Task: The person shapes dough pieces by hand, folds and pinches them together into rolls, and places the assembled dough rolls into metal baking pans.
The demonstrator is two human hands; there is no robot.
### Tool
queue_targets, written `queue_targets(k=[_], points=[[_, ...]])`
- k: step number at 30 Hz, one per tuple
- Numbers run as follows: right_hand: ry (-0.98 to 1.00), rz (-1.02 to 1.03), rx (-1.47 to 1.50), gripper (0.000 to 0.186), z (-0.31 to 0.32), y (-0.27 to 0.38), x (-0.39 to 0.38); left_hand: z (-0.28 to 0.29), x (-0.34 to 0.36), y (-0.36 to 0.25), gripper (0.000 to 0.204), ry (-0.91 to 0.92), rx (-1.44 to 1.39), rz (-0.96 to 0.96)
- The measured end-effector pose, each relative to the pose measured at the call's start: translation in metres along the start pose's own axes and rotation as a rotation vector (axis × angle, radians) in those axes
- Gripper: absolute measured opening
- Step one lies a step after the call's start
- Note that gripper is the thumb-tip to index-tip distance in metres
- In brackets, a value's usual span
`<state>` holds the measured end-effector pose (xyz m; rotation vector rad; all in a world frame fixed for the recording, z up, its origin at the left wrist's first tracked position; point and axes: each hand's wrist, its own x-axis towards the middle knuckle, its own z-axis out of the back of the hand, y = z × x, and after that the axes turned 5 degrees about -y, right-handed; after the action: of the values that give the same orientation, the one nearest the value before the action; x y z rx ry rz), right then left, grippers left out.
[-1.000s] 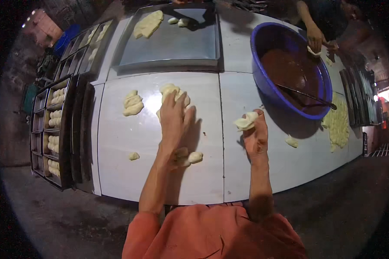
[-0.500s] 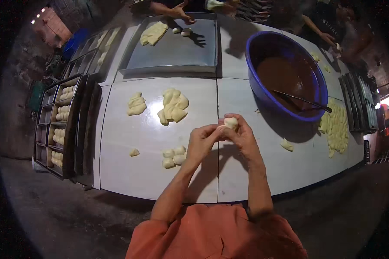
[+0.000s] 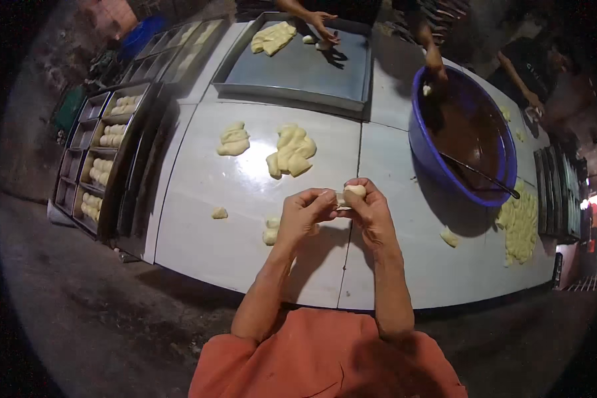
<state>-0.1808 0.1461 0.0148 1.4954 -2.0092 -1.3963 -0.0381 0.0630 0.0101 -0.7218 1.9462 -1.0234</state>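
Note:
Over the white table (image 3: 199, 192), my left hand (image 3: 304, 215) and my right hand (image 3: 373, 215) pinch one small piece of pale dough (image 3: 355, 191) between them. Its rounded end bulges out above my right thumb and fingers. A thinner part stretches across to my left fingertips. Beside my left wrist sit several dough balls (image 3: 270, 232), partly hidden by that hand. Farther off lie a large folded dough lump (image 3: 292, 152) and a smaller one (image 3: 233, 140). A little dough scrap (image 3: 219, 213) rests to the left.
At right stands a blue basin (image 3: 426, 149) of brown liquid with a dark stick (image 3: 481, 175); a co-worker's hand (image 3: 435, 66) reaches in. Another hand (image 3: 322, 25) is over a metal tray (image 3: 298, 96). Pans (image 3: 106, 142) with dough flank the left; a dough sheet (image 3: 519, 225) lies far right.
The whole view has swung, shifting the table rightward in the picture. Between my hands the dough is stretched a little wider. A co-worker's hand has come into the basin.

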Motion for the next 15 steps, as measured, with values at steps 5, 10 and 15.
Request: queue_targets(k=[5,10,15], points=[[0.048,0.067,-0.358,0.019,-0.021,-0.007,0.003,0.025,0.002,-0.004,0.025,0.033,0.108,0.000],[0.109,-0.194,-0.481,0.015,-0.038,0.002,-0.006,0.056,-0.007,-0.009,0.021,-0.017,0.154,-0.061],[0.217,-0.107,-0.389,0.018,-0.005,-0.016,-0.003,0.116,-0.022,-0.026,0.024,-0.476,0.349,-0.394]])
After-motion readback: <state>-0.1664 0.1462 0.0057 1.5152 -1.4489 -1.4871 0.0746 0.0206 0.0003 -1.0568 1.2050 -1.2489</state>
